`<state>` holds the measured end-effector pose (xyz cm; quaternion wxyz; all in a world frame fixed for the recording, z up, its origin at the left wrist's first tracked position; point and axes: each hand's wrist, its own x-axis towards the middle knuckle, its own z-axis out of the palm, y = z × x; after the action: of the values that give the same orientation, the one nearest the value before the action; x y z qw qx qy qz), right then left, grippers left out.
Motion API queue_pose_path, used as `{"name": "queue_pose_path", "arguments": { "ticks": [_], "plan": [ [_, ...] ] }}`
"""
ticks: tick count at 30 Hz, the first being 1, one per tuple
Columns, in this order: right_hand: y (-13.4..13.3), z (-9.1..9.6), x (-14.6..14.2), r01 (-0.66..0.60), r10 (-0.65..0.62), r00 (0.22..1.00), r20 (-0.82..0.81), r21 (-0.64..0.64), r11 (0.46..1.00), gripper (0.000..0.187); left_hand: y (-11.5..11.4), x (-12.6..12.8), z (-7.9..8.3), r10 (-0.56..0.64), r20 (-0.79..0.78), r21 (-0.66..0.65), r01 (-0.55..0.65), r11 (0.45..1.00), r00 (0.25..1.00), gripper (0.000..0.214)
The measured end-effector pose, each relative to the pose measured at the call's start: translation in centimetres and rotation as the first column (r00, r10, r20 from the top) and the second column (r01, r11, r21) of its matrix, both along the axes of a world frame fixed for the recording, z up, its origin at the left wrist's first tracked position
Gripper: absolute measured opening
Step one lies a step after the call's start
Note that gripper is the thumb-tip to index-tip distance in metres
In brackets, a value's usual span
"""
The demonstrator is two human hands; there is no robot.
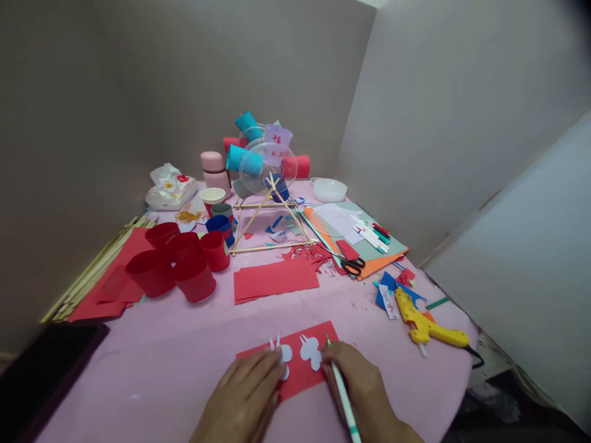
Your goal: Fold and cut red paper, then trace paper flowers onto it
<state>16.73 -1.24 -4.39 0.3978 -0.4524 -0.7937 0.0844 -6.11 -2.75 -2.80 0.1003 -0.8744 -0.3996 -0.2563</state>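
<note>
A red paper rectangle point(300, 384) lies near the table's front edge with two white paper cut-outs on it. Both have rounded bodies and two thin points on top. My left hand point(244, 394) rests flat, its fingertips partly covering the left cut-out point(286, 352). Beside the right cut-out point(310, 349), my right hand point(362, 387) is closed around a white marker pen point(342, 394) with a teal band. The pen's tip points away from me near the paper's upper right corner. Whether the tip touches the paper I cannot tell.
Red paper strips point(277, 280) lie ahead. Red paper cups point(194, 277) stand left, near a dark flat device point(50, 369). A stick frame point(272, 246) holds a wheel of cups behind. Scissors point(353, 266), markers point(372, 234) and a yellow glue gun point(425, 323) lie right.
</note>
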Motion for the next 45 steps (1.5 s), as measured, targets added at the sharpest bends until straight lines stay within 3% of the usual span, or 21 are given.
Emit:
{"name": "queue_pose_path", "arguments": {
  "ticks": [3, 7, 12, 16, 18, 24, 28, 33, 37, 45],
  "plan": [
    [0.4, 0.5, 0.5, -0.167, 0.143, 0.978, 0.155, 0.153, 0.974, 0.023, -0.1, 0.2, -0.7, 0.004, -0.168, 0.143, 0.021, 0.989, 0.986, 0.028],
    [0.5, 0.6, 0.7, -0.265, 0.205, 0.928, 0.311, 0.164, 0.950, 0.024, -0.7, 0.4, -1.2, 0.042, -0.238, 0.191, 0.004, 0.981, 0.970, 0.030],
    [-0.6, 0.3, -0.1, -0.212, 0.175, 0.947, 0.269, 0.117, 0.970, 0.029, -1.1, 1.6, -1.2, 0.067, -0.243, 0.197, -0.018, 0.980, 0.968, 0.031],
    [-0.6, 1.0, -0.5, -0.192, 0.205, 0.973, 0.107, -0.122, 0.974, 0.024, -0.6, 3.1, -1.1, -0.003, -0.246, 0.138, 0.038, 0.990, 0.969, 0.035],
    [0.0, 1.1, -0.5, -0.196, 0.215, 0.972, 0.093, -0.181, 0.964, 0.023, -0.3, 3.5, -1.1, -0.020, -0.253, 0.110, 0.049, 0.993, 0.967, 0.036],
    [2.2, -0.4, 0.1, -0.233, 0.237, 0.922, 0.306, -0.048, 0.971, 0.015, -0.2, 3.4, -1.6, -0.022, -0.258, 0.083, 0.045, 0.996, 0.966, 0.037],
    [2.3, -0.8, 0.6, -0.131, 0.127, 0.957, 0.261, -0.003, 0.991, 0.013, 0.0, 3.5, -1.7, -0.028, -0.278, 0.108, 0.060, 0.992, 0.960, 0.035],
    [2.1, -0.8, 0.6, -0.225, 0.196, 0.938, 0.285, 0.071, 0.972, 0.012, 0.0, 3.5, -1.9, -0.008, -0.282, 0.119, 0.044, 0.992, 0.959, 0.034],
    [2.1, -1.0, 0.4, -0.113, 0.103, 0.979, 0.176, 0.048, 0.992, 0.014, -0.3, 3.3, -2.0, -0.033, -0.242, 0.043, 0.044, 0.998, 0.970, 0.038],
    [1.6, -0.2, 0.0, -0.129, 0.126, 0.972, 0.199, 0.001, 0.992, 0.019, -0.7, 3.5, -1.7, -0.028, -0.226, 0.011, 0.031, 0.999, 0.974, 0.038]
  ]
}}
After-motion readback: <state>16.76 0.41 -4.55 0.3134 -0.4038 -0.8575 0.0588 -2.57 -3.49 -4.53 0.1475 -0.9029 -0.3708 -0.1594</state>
